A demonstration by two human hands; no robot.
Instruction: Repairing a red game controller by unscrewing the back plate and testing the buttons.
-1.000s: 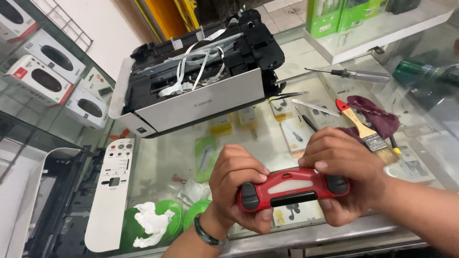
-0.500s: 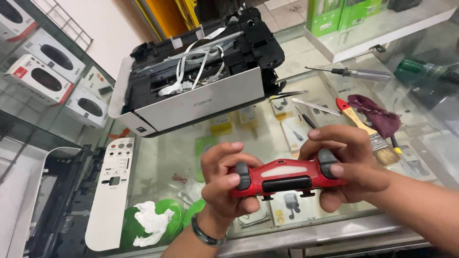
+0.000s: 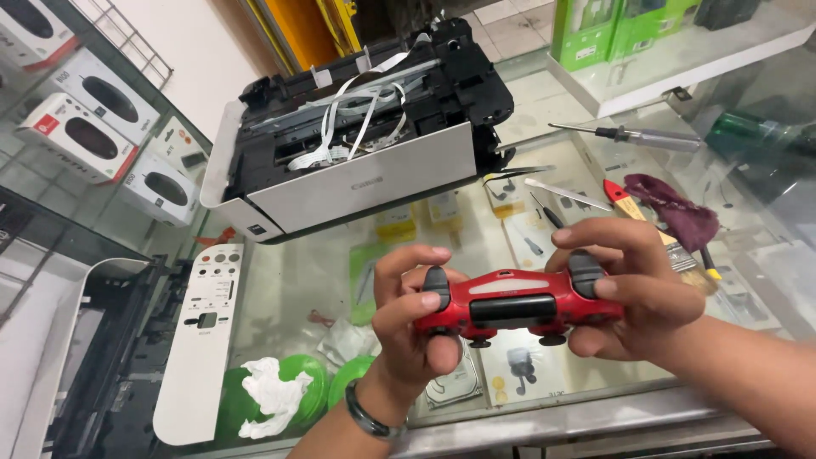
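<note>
A red game controller (image 3: 515,304) with black shoulder buttons is held in both hands above a glass counter (image 3: 289,280), its top edge facing me. My left hand (image 3: 410,321) grips its left end, index finger on the left shoulder button. My right hand (image 3: 633,287) wraps the right end, fingers over the right shoulder button. A dark bracelet circles my left wrist.
An opened printer (image 3: 357,149) with loose white ribbon cables sits at the back. A white control panel (image 3: 200,340) lies at left beside another printer shell (image 3: 76,357). Screwdrivers (image 3: 633,136), a paintbrush (image 3: 663,242) and a maroon cloth (image 3: 680,208) lie at right. Boxed mice (image 3: 85,136) fill a shelf.
I have tilted the controller so its shoulder buttons face up, and lifted it slightly away from my body. My fingers have shifted onto the shoulder buttons.
</note>
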